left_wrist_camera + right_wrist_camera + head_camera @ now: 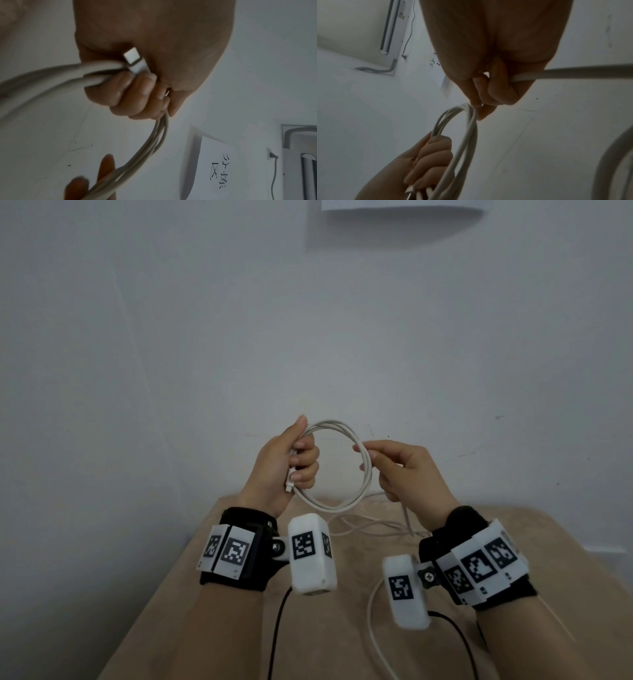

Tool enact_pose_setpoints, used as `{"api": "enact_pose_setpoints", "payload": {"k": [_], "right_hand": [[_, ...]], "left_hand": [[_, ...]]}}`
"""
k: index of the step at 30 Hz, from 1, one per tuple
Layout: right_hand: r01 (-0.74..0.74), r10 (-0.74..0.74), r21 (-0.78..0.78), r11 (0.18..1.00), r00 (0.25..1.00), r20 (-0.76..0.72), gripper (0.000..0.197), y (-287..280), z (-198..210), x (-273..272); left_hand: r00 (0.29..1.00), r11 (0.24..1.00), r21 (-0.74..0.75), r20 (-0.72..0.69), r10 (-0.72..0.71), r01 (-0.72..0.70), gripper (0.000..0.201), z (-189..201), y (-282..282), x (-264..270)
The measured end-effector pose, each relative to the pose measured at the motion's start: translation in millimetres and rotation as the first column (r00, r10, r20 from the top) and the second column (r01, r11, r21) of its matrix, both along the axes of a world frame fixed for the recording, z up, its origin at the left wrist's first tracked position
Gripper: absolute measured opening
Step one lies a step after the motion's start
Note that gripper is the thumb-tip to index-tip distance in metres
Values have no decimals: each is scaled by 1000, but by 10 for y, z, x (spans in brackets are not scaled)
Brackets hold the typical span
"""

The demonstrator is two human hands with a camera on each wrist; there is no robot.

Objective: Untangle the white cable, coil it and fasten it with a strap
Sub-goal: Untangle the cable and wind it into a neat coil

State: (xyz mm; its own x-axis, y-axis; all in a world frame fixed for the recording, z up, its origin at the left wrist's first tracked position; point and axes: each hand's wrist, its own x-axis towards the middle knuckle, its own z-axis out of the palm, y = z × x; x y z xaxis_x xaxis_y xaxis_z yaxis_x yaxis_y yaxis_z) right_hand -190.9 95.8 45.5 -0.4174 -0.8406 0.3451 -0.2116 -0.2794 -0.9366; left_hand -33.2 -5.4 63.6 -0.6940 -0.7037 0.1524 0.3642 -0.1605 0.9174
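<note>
Currently coiling: white cable [337, 463], several loops held in air above the beige table [212, 594]. Left hand [287, 465] clamps loops and connector [135, 61]; right hand [402, 470] pinches the free run at the loop's right side. Advice: match loop size, feed slack untwisted. Strap not visible.

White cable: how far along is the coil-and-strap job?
Done: several loops of the white cable are gathered in the left hand, whose fingers curl round them with the connector sticking out of the grip. In hand: the right hand pinches the next stretch at the coil. Left: slack cable still lies on the beige surface, and no strap is visible yet.
</note>
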Motion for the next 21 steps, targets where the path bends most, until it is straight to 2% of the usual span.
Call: {"api": "enact_pose_setpoints", "payload": {"k": [7,10,14,18,21], "right_hand": [[-104,106,-23,994,988,113,29,63,77,26],[-127,130,-42,991,988,85,21,49,54,27],[-103,106,-66,992,993,49,21,34,29,-30],[-105,100,-26,994,986,-136,21,69,57,-45],[-110,125,61,992,922,-367,20,80,60,-31]], "left_hand": [[997,999,20,-61,41,-39,47,10,65,-83],[997,999,-1,-66,46,-47,46,7,76,-100],[1000,999,21,-12,-27,28,47,13,56,-59],[991,997,-31,119,-60,64,56,11,27,28],[948,986,-145,318,-28,78,60,13,37,51]]}}
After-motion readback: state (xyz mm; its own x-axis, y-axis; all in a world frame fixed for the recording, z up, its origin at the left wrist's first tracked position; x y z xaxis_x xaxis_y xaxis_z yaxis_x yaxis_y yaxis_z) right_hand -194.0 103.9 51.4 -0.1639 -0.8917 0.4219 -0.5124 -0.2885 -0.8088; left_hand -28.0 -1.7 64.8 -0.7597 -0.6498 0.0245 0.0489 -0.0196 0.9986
